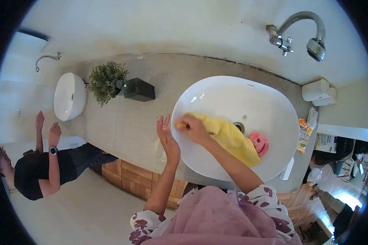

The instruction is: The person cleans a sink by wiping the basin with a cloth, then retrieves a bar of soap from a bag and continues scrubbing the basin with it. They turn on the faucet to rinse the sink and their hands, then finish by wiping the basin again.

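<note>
A white oval basin (216, 87) stands on the counter in front of me. My right hand (195, 130) grips one end of a yellow cloth (233, 141), pressed against the basin's left inner wall. The rest of the cloth spreads across the bowl to the lower right. Beside it lies a round pink smiley-face sponge (259, 144), near the metal drain (239, 127). My left hand (167, 141) is raised at the basin's left outer edge, its fingers stretched out and holding nothing.
A curved faucet (302, 34) juts from the wall above the basin. On the counter's left are a dark bottle (139, 90), a plant (106, 81) and a second basin (69, 96), with another person (49, 167) nearby. Paper rolls (316, 90) and a yellow packet (304, 134) sit right.
</note>
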A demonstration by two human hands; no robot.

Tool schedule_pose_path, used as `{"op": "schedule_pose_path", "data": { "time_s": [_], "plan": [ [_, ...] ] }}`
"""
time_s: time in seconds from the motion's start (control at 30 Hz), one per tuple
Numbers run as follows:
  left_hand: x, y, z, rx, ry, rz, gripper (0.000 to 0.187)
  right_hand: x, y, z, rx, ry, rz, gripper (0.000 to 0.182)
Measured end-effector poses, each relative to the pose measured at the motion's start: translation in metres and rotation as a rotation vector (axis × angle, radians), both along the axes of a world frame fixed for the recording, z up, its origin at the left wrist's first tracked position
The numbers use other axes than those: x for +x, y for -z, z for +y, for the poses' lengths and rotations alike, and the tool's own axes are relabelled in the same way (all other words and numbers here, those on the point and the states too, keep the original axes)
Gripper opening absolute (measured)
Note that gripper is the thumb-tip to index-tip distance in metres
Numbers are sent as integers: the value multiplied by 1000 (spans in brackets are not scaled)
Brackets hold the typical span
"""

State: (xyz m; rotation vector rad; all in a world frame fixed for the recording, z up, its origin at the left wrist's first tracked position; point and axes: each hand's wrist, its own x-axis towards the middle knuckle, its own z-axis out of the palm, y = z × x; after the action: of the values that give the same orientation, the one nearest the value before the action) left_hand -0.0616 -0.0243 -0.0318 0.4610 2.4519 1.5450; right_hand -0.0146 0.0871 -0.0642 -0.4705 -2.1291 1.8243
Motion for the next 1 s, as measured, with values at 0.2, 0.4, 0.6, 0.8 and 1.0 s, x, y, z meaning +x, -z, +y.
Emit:
{"op": "schedule_pose_path", "data": {
  "time_s": [0.2,0.4,0.6,0.8,1.0],
  "plan": [
    [0,0,0,22,-5,-3,60,48,-12,-27,-193,-190,-78,16],
    [-4,8,-4,-68,55,21,50,-18,-12,-6,-97,97,97,12],
    [0,-2,0,-145,30,60,44,-59,-9,30,62,625,249,17],
    [-1,3,-2,-58,28,3,45,-36,-7,19,32,481,150,18],
    [-3,7,-4,-91,40,-17,45,-22,-12,-5,-45,208,84,13]
  ]
}}
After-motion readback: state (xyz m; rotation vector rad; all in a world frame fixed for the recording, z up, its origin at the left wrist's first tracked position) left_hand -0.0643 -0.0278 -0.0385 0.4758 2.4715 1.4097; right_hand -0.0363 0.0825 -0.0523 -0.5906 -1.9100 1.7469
